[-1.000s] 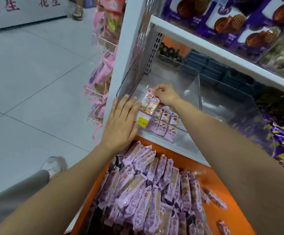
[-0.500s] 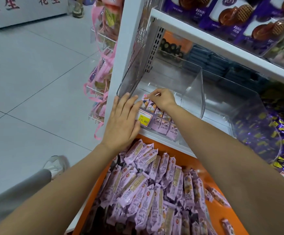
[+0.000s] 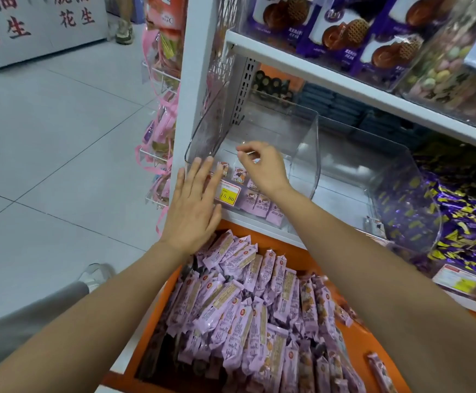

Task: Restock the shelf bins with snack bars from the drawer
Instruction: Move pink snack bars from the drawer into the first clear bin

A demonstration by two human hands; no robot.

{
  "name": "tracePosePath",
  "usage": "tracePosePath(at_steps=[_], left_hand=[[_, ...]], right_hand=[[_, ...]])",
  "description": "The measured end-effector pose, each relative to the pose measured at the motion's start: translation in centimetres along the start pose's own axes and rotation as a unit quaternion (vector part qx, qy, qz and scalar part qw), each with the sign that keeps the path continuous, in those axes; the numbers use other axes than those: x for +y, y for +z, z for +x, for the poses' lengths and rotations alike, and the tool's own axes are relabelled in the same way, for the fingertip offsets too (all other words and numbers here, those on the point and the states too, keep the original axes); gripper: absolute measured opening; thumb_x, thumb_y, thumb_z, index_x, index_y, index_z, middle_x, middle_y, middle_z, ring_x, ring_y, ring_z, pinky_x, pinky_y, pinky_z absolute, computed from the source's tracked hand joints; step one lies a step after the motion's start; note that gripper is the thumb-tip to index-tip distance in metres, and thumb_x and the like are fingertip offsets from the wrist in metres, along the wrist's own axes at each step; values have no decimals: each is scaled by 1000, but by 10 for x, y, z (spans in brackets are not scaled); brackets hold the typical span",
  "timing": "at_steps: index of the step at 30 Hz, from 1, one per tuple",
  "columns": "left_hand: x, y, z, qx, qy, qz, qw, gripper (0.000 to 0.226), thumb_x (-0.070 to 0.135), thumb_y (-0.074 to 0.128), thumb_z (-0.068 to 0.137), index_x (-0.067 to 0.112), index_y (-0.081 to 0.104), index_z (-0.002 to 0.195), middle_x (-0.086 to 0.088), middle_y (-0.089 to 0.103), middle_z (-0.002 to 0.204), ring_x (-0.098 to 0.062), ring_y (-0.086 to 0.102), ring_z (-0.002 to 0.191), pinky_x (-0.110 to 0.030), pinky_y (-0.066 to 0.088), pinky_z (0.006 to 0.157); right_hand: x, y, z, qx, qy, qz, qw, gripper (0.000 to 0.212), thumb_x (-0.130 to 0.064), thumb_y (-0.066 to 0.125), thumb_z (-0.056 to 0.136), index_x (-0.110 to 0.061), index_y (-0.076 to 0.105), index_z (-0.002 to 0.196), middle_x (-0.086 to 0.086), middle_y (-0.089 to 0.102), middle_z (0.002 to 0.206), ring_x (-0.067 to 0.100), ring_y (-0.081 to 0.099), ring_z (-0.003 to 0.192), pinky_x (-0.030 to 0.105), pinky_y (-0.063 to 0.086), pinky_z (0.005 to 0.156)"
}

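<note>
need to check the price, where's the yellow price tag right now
Head view, centre frame: the yellow price tag is on the front of the clear bin, beside the left hand, below the right hand and above the orange drawer.

An orange drawer point(image 3: 270, 236) is seen pulled open below the shelf. It is heaped with lilac-wrapped snack bars point(image 3: 248, 307), laid roughly lengthwise in overlapping layers. One stray bar point(image 3: 378, 370) lies apart near the drawer's right side. Above the drawer, a clear plastic bin point(image 3: 302, 143) is mostly bare. A short row point(image 3: 259, 204) of the same bars is stood against its front wall, perhaps in two tiers.
</note>
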State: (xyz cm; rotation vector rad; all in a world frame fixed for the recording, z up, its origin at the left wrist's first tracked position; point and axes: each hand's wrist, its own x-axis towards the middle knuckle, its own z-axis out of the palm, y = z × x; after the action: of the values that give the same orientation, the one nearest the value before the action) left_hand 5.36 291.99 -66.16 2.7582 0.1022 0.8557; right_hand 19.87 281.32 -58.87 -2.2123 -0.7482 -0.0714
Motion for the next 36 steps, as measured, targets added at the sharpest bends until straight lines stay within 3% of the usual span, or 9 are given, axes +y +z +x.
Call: tracePosePath(at_steps=[2,6,11,16,19,22,29,34,36], left_hand=[[7,-4,-14,-8,-14,-2,1000,68,21,46,92,6,22,154,-19,16,160,-33,8,150,-47,0,123],[14,-2,-57,-82,-42,3,996,64,23,41,86,0,36,146,-23,30,152,-39,26,141,-49,13,121],[3,28,-116,-238,-105,25,965,73,38,34,83,-7,45,139,-27,45,143,-44,46,130,-57,37,108],[3,33,-148,-258,-152,-12,954,85,52,13,87,-3,24,151,-23,24,157,-40,32,142,-50,29,115],[4,32,-152,-259,-151,-15,954,80,49,17,92,-6,27,149,-25,27,155,-42,36,139,-52,34,111],[6,29,-157,-270,-151,-5,951,81,49,15,92,-7,26,149,-26,25,156,-41,34,141,-51,33,112],[15,15,-168,-274,-153,6,950,82,49,13,91,-8,27,148,-29,26,154,-44,37,137,-53,36,109],[16,10,-175,-276,-143,22,950,81,49,13,92,-8,25,149,-28,25,155,-41,30,142,-54,28,115],[19,9,-173,-265,-136,26,954,75,46,19,95,-7,30,148,-27,26,155,-39,28,143,-54,25,117]], right_hand=[[-17,-8,-26,45,-89,37,994,17,-11,57,95,-14,72,102,-1,68,102,-4,56,81,10,44,72],[-24,-6,-87,53,-184,66,979,17,-8,57,93,-12,72,96,-1,65,88,3,53,75,17,42,69],[23,44,-168,-19,-60,41,997,21,-20,52,94,-16,69,106,-4,61,102,14,59,93,37,50,81],[64,77,-216,-168,72,-63,981,46,-31,53,99,-18,48,143,6,39,150,25,32,140,36,26,115],[72,86,-229,-224,110,-94,964,57,-40,50,99,-23,32,151,2,20,161,23,17,147,38,16,117],[77,95,-238,-239,121,-92,959,62,-45,49,99,-23,28,153,0,11,163,24,17,148,41,21,115],[79,98,-250,-187,133,4,973,64,-40,71,87,-14,48,140,6,36,139,24,37,130,34,34,109],[79,83,-251,-177,234,157,943,53,-28,81,79,-13,60,125,2,58,122,17,55,113,29,43,99],[79,78,-250,-162,258,197,932,43,-20,81,80,-10,64,118,2,63,107,15,59,101,17,45,89]])
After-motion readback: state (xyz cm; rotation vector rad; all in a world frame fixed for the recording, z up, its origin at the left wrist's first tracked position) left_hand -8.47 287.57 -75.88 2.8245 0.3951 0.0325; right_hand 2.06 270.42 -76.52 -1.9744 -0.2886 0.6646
